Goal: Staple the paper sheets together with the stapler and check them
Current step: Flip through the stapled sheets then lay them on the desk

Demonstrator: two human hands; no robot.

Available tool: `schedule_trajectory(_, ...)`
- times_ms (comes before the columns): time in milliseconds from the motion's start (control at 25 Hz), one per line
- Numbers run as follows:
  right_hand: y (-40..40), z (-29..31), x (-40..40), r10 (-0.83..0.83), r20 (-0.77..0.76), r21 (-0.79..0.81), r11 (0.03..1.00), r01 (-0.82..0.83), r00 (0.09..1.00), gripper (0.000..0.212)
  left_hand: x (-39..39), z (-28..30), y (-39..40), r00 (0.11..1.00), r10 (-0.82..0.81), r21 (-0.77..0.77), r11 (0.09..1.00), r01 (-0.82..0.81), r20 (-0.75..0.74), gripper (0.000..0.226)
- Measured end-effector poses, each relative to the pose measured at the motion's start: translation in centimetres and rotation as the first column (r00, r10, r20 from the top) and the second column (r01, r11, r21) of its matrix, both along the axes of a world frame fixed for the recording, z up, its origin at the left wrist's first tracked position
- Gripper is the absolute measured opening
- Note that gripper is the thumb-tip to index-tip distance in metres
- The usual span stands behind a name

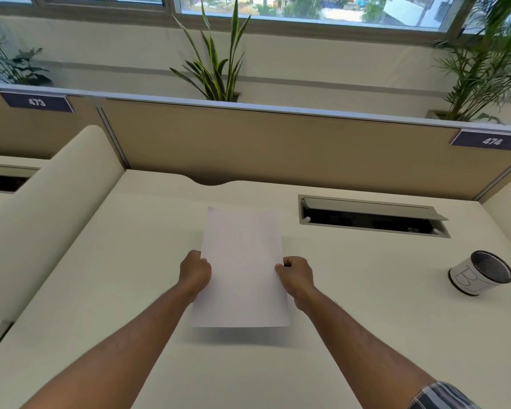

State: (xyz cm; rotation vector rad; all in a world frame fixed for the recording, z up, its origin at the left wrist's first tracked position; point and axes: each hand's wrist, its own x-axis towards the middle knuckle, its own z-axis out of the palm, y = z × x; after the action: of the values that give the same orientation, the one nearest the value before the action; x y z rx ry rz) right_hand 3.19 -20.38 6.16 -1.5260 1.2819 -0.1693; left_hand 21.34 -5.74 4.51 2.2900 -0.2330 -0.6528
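Note:
White paper sheets are held flat above the cream desk, casting a shadow under their near edge. My left hand pinches the left edge at mid-height. On the opposite edge my right hand grips at the same level. The sheets look blank on top; I cannot tell how many there are. No stapler is in view.
A white cup with a dark mesh top lies tilted at the right of the desk. An open cable hatch is set into the desk at the back right. A tan partition closes the far edge, a cream divider the left.

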Motion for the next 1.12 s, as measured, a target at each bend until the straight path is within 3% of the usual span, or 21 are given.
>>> schedule_trajectory(80,-0.9,-0.5,2.3,0.004,-0.022,-0.014,1.0,-0.005,1.0,0.031,2.5,-0.9,-0.5,1.0,0.004,0.021,1.0,-0.004,-0.007,0.021)
schedule_trajectory(240,-2.2,-1.6,6.6,-0.02,-0.032,-0.007,1.0,0.019,0.999,0.013,7.2,-2.3,-1.5,1.0,0.022,0.037,0.999,-0.022,0.014,0.02)
schedule_trajectory(520,-3.1,-3.9,12.1,-0.016,-0.098,-0.035,0.999,0.013,0.995,0.019,13.1,-4.3,-3.3,0.997,0.043,0.053,0.998,-0.047,0.067,0.011)
schedule_trajectory(720,-3.8,-5.0,13.8,-0.031,-0.111,-0.07,0.997,0.024,0.993,0.008,15.2,-5.0,-3.7,0.989,0.024,0.061,0.998,-0.033,0.146,0.013)
schedule_trajectory(1120,-4.6,-6.3,14.3,-0.058,-0.101,-0.166,0.985,0.041,0.993,0.022,15.2,-4.0,-3.8,0.981,0.048,0.057,0.997,-0.059,0.187,0.016)
